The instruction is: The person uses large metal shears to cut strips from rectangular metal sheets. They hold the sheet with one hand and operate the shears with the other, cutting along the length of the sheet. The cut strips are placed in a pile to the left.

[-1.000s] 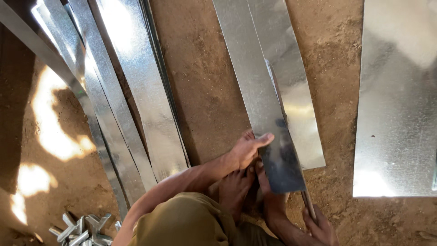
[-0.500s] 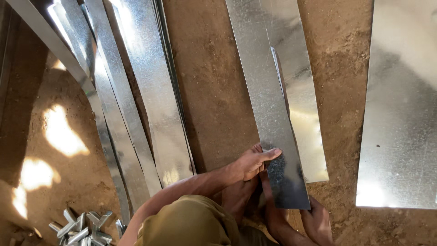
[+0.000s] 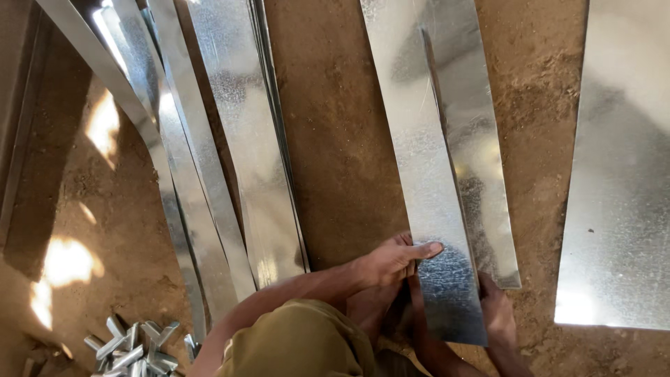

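A long galvanized metal strip [image 3: 419,174] lies on the dirt floor and runs away from me. It partly overlaps a second strip [image 3: 485,174] on its right. My left hand [image 3: 391,262] grips the near left edge of the top strip, thumb lying across its surface. My right hand [image 3: 497,311] holds the right edge near the closest corner, fingers partly hidden under the metal. My foot shows in shadow between the hands.
A stack of similar long strips [image 3: 237,139] lies to the left on the brown dirt floor [image 3: 335,139]. A wide metal sheet [image 3: 621,174] lies at the right. A pile of small bent metal pieces [image 3: 132,342] sits at the bottom left.
The strip's near end and both hands now sit lower in view. My right hand has come up from below the strip to its right edge.
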